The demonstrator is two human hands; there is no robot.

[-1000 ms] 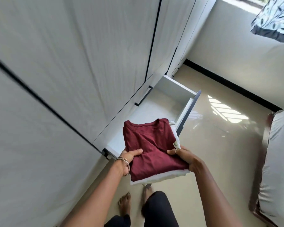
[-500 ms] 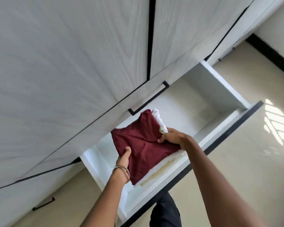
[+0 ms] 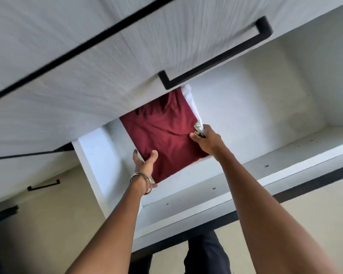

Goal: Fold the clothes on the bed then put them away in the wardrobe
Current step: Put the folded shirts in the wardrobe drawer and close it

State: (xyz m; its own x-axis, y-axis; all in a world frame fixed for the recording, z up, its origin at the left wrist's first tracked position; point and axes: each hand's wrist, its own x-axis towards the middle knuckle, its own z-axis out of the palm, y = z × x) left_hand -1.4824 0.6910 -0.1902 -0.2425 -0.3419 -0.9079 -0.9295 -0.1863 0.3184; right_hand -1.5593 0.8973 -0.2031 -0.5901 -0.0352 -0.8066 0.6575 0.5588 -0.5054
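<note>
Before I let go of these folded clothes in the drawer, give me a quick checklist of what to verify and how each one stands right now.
1. Drawer pulled out far enough to take the stack: ok.
2. Maroon shirt still neatly folded on top: ok.
3. White garment lying under the maroon shirt, edge showing along the right side: ok.
4. Stack resting flat on the drawer floor: cannot tell; both hands hold it and its far end is hidden behind the panel with the black handle.
5. Left hand and right hand free to withdraw: not ok, each grips an edge.
6. Space to the right of the stack for more clothes: ok.
</note>
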